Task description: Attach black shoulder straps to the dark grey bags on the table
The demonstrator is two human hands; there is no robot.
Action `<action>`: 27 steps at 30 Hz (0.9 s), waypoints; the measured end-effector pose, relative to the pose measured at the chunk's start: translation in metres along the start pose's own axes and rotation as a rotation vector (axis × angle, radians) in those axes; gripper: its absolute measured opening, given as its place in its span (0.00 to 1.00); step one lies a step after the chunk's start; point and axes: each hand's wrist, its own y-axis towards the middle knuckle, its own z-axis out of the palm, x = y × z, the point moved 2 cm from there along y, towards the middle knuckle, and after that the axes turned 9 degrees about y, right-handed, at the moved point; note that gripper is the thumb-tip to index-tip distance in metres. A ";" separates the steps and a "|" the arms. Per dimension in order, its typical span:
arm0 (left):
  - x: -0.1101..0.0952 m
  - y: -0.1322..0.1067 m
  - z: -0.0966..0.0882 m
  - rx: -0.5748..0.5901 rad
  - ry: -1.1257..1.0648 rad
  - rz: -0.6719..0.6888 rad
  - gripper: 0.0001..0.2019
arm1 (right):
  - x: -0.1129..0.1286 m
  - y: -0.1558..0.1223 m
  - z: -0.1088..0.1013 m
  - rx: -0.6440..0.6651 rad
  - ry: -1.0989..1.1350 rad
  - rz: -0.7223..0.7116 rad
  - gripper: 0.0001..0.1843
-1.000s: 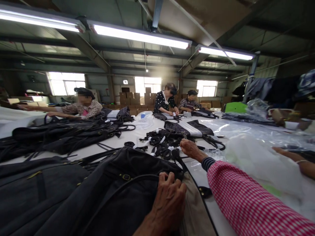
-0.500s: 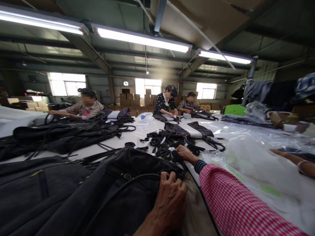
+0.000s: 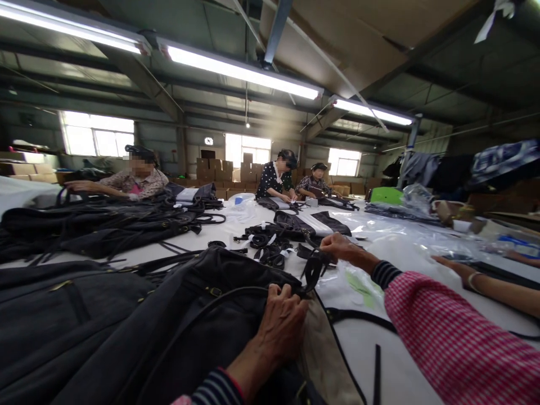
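Note:
A large black bag (image 3: 189, 320) lies in front of me, with a brass buckle, a thin strap and a beige inner side along its right edge. The fingers of my left hand (image 3: 280, 320) are curled over the bag's upper right edge, gripping it. Beyond that corner, my right hand (image 3: 340, 247) pinches a black strap (image 3: 313, 270), which hangs in a loop by the bag's edge. Just past my hands sit several coiled black straps (image 3: 272, 253) with white wraps around them.
More black bags (image 3: 122, 225) are heaped on the left of the white table (image 3: 354, 349). A wrapped bag (image 3: 314, 223) lies farther back. Clear plastic (image 3: 392, 247) spreads to the right, where another person's arm (image 3: 493, 284) reaches in. Several people work across the table.
My right hand has moved right from the coiled straps, lifting a black strap. The left hand keeps its grip on the bag. At right, the plastic has shifted, exposing more table and black straps.

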 end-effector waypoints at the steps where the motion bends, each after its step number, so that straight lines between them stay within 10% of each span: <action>1: 0.000 0.001 -0.001 0.004 0.014 0.005 0.01 | 0.004 -0.016 -0.010 0.031 0.006 -0.011 0.08; 14: 0.002 0.006 -0.008 -0.024 0.069 0.048 0.03 | -0.008 -0.243 -0.049 0.250 -0.236 -0.088 0.09; 20: 0.001 0.008 -0.013 -0.028 0.074 0.060 0.05 | 0.003 -0.281 -0.031 0.284 -0.410 -0.271 0.11; 27: 0.000 0.007 -0.014 -0.029 0.085 0.071 0.05 | 0.029 -0.288 -0.010 0.475 -0.268 -0.161 0.07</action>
